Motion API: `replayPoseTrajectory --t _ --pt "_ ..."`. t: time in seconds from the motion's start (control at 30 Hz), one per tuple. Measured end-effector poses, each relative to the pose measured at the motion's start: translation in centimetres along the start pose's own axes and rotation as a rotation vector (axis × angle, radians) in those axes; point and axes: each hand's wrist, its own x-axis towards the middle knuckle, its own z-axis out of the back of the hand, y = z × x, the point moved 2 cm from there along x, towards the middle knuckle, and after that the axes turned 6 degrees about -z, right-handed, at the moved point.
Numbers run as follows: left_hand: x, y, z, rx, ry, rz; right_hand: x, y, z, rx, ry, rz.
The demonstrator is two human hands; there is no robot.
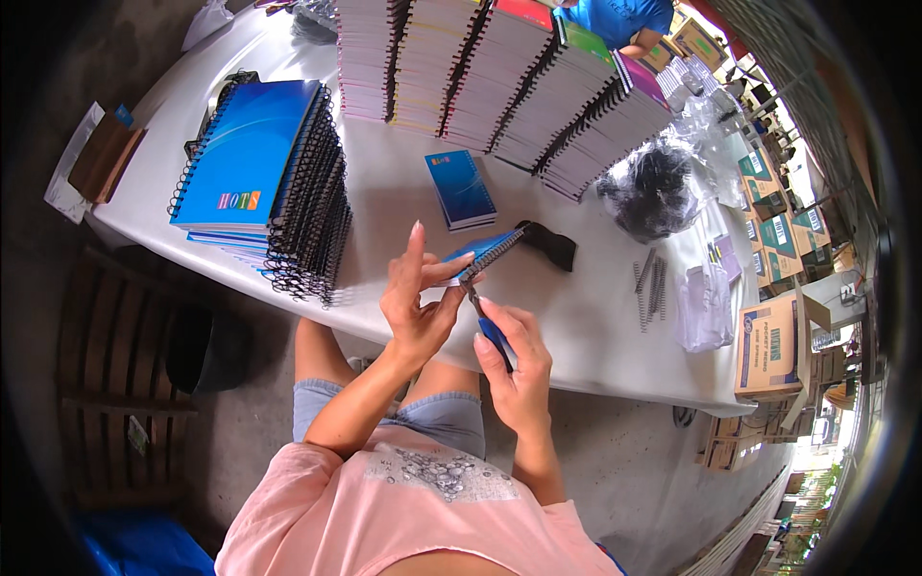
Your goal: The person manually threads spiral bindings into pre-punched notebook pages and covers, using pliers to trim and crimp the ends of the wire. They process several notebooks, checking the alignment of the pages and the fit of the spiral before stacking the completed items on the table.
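Observation:
A small blue spiral notebook is pinched in my left hand, tilted over the table's near edge, with my index finger raised. My right hand grips a pair of blue-handled pliers; the metal jaws meet the near end of the notebook's black coil. Just beyond lies a short pile of small blue notebooks. A black object rests beside the far end of the held notebook; its kind I cannot make out.
A tall stack of large blue spiral notebooks stands at left. Thick rows of coil-bound books line the back. Right of me lie loose black coils, plastic bags and a cardboard box. Behind the books is another person in blue.

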Motion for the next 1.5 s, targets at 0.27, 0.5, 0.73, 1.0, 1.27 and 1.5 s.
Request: replayPoseTrajectory --t 0.27,0.5,0.73,1.0,1.27,1.5 --pt "0.7 -0.3 -1.2 -0.254 -0.209 0.05 -0.9 -2.2 0.5 0.279 0.14 -0.232" --pt "2.9 -2.4 -0.8 -0.39 -0.221 0.289 -2.3 -10.9 4.1 -0.954 -0.174 -0.535" --pt "4.1 -6.9 2.5 -0.554 -0.115 0.255 2.8 -2.1 1.9 0.979 -0.084 -0.088" --pt "9.8 -6.7 15.0 0.401 -0.49 -0.195 14.7 8.6 0.0 1.44 0.425 0.075" --pt "9.9 -1.2 16.6 0.093 -0.271 0.107 21.5 20.9 -5.1 0.187 0.557 0.786" --pt "9.5 -0.1 16.0 -0.087 -0.326 0.04 19.7 20.7 -11.7 -0.373 0.716 1.025"
